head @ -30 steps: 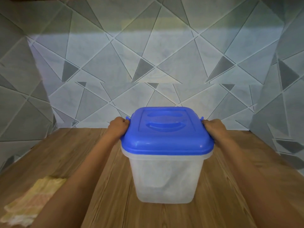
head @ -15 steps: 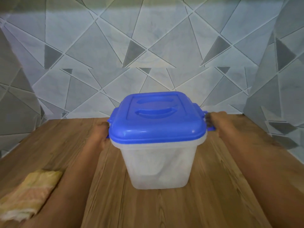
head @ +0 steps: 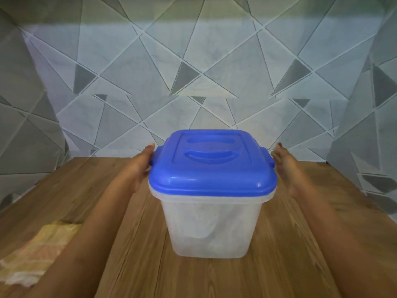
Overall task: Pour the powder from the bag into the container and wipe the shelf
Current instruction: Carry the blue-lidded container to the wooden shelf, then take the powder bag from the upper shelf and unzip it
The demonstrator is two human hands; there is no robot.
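Fingers (head: 150, 150) of both hands open beside the lid (head: 211, 163).
Left hand (head: 139, 166) touches its clip; right hand (head: 285, 166) just clear. Tub (head: 211, 229) mid-shelf (head: 137, 265); cloth (head: 36, 252) near the front-left edge.

your one head camera looks forward and down, close over the wooden shelf (head: 90, 190), facing the patterned wall (head: 193, 72).

Back wall (head: 206, 67): pale grey marbled panels cut into triangles by thin white lines, with small darker grey triangles scattered among them.
Side walls (head: 25, 117): same pattern as the back wall, meeting it at left and right, darker in shade.
Light: a brighter band across the back wall, dimmer along its top.
Shelf (head: 90, 186): brown wood-grain boards running up to the back wall's foot.
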